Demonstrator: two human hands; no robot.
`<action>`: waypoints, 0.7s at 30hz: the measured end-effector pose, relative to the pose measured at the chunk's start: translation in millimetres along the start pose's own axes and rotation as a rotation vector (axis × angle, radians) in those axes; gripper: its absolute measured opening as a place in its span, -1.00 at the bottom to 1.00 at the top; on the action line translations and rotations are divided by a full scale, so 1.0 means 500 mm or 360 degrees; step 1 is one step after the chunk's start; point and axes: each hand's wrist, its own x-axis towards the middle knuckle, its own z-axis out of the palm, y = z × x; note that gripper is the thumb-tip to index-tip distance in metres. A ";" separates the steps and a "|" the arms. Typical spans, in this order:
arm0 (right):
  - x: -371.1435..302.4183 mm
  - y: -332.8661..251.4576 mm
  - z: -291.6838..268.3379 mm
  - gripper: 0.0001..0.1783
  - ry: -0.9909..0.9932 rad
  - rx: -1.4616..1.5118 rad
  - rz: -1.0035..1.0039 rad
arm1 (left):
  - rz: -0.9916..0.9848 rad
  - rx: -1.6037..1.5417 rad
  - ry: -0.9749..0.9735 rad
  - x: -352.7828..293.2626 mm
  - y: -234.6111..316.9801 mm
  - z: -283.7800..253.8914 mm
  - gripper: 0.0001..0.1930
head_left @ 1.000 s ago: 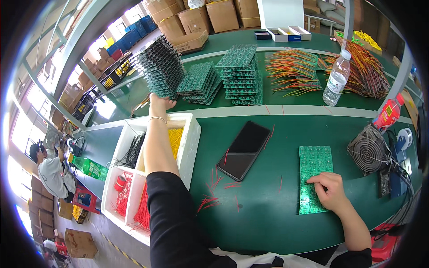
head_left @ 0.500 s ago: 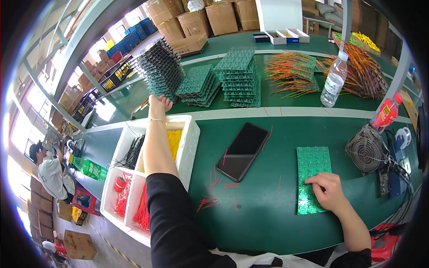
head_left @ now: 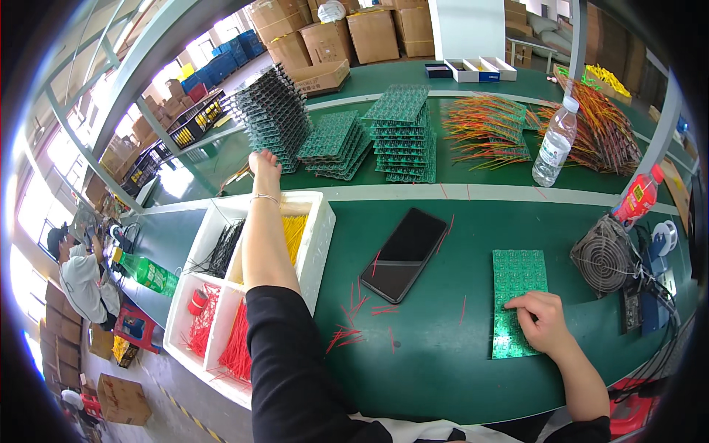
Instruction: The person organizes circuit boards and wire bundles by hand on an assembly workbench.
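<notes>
My left hand [head_left: 265,164] is stretched far forward over the foam box, with fingers curled at the foot of the tall stack of dark-edged circuit boards [head_left: 269,111]. Whatever its fingertips hold, if anything, is hidden. My right hand [head_left: 545,322] rests on a green circuit board panel [head_left: 519,273] lying flat on the bench. Its index finger bends onto the panel's surface and the other fingers are folded in; anything small under the fingertips cannot be made out. Beneath my left forearm, the white foam box [head_left: 320,229] holds black wires [head_left: 224,249], yellow wires [head_left: 294,235] and red wires [head_left: 238,347] in compartments.
A black phone [head_left: 405,255] and loose red wires [head_left: 344,337] lie mid-bench. Behind stand more board stacks [head_left: 401,136], wired boards [head_left: 487,125] and a water bottle [head_left: 555,144]. A small fan [head_left: 602,255] and red bottle [head_left: 639,196] are at right. A person [head_left: 85,277] sits far left.
The whole view has shifted slightly. My left hand's fingers look more curled beside the tall stack. My right hand stays in the same place on the panel.
</notes>
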 end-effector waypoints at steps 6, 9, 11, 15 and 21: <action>-0.001 0.000 -0.002 -0.80 0.0017 -0.0008 -0.0002 | -0.0171 0.0020 -0.0096 -0.032 0.010 0.012 -0.44; 0.002 -0.002 -0.001 -0.80 0.0002 -0.0004 -0.0002 | -0.0095 0.0036 -0.0077 -0.022 0.011 0.008 -0.48; 0.001 -0.001 0.001 -0.80 -0.0007 -0.0005 -0.0002 | -0.0053 0.0079 -0.0092 -0.015 0.009 0.009 -0.47; -0.002 0.001 0.003 -0.80 0.0001 0.0007 0.0009 | 0.0210 0.0047 -0.0001 0.009 0.004 0.015 -0.52; 0.000 0.001 0.000 -0.80 -0.0010 -0.0021 0.0030 | 0.0476 0.0103 -0.0023 -0.015 -0.007 0.028 -0.63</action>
